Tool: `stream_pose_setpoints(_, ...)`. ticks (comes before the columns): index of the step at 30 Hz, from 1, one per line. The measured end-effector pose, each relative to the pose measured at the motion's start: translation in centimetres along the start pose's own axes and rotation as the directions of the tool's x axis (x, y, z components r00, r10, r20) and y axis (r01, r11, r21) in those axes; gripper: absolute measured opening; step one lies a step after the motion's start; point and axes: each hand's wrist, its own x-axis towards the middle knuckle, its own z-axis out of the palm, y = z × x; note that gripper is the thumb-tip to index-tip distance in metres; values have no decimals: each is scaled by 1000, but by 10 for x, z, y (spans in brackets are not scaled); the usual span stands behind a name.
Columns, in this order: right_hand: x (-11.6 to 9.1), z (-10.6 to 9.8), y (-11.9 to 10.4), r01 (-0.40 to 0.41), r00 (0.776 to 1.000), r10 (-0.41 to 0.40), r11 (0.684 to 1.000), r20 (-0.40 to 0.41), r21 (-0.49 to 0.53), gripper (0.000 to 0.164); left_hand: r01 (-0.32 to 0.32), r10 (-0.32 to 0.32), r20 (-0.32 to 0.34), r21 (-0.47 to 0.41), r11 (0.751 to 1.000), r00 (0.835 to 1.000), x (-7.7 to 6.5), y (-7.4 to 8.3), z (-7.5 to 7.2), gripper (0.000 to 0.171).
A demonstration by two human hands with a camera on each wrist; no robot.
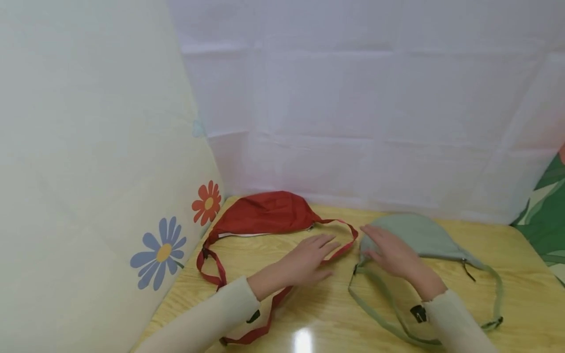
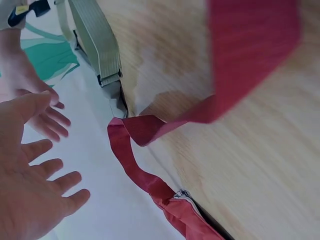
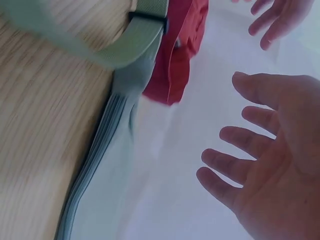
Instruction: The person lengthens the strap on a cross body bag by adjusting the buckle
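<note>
A red waist bag (image 1: 269, 214) lies at the back left of the table, its red strap (image 1: 260, 335) looped toward the front. To its right lies a pale green waist bag (image 1: 412, 234), with its green strap (image 1: 375, 314) spread in front of it. My left hand (image 1: 309, 259), fingers spread and holding nothing, hovers over the red strap's loop. My right hand (image 1: 392, 251) is held above the left part of the green bag, and its spread fingers (image 3: 245, 142) are likewise bare. In the left wrist view the red strap (image 2: 137, 160) runs beside the left hand.
The light wooden table (image 1: 326, 314) meets a white cloth backdrop (image 1: 331, 108) behind the bags. A pale cloth wall with printed flowers (image 1: 164, 253) stands along the left edge. Green leaf-printed cloth (image 1: 547, 211) hangs at the far right.
</note>
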Motion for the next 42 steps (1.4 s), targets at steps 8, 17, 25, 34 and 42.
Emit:
stream_pose_setpoints(8, -27, -8, 27, 7, 995, -8, 1000, -100, -13, 59, -85, 85, -8, 45, 995, 996, 37, 1, 14, 69)
stream_pose_setpoints(17, -56, -13, 51, -56, 989, 55, 998, -135, -6, 62, -49, 38, 120, 93, 994, 992, 68, 17, 34, 76)
stream_pose_setpoints(25, -77, -19, 68, -103, 981, 102, 995, -163, 2, 62, -11, 12, 174, -4, 1000, 985, 88, 27, 46, 78)
stream_pose_setpoints(34, -94, -23, 88, -163, 966, 163, 986, -203, 13, 61, 18, -18, 258, 4, 1000, 966, 104, 33, 62, 79)
stream_pose_setpoints(42, -107, -22, 107, -222, 958, 226, 974, -177, 39, 61, 47, -49, 295, 14, 999, 954, 115, 43, 73, 77)
